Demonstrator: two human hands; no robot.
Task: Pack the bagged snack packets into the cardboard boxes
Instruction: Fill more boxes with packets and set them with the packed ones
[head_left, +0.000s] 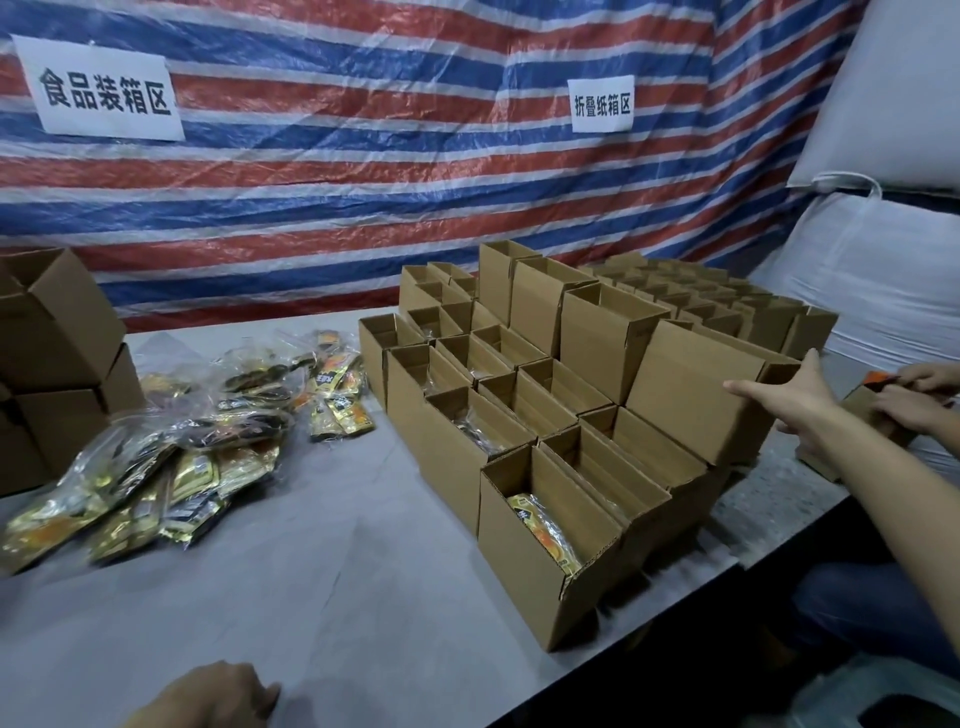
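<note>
A heap of clear bags of gold and orange snack packets (156, 467) lies on the left of the grey table (337, 597), with a smaller bunch (340, 397) beside it. Several open cardboard boxes (467, 364) stand in rows on the right. The nearest box (519, 582) holds an orange packet bag (545, 530); some boxes behind it also hold bags. My right hand (784, 400) grips the end of a taller empty box (691, 389) standing on the row, thumb over its top edge. My left hand (208, 696) rests on the table's near edge, holding nothing.
Stacked closed boxes (52, 338) stand at the far left. More empty boxes (701, 296) fill the back right. Another person's hands (919, 395) work on a box at the right edge. A striped tarp (363, 182) hangs behind, and white sacks (883, 260) sit to the right.
</note>
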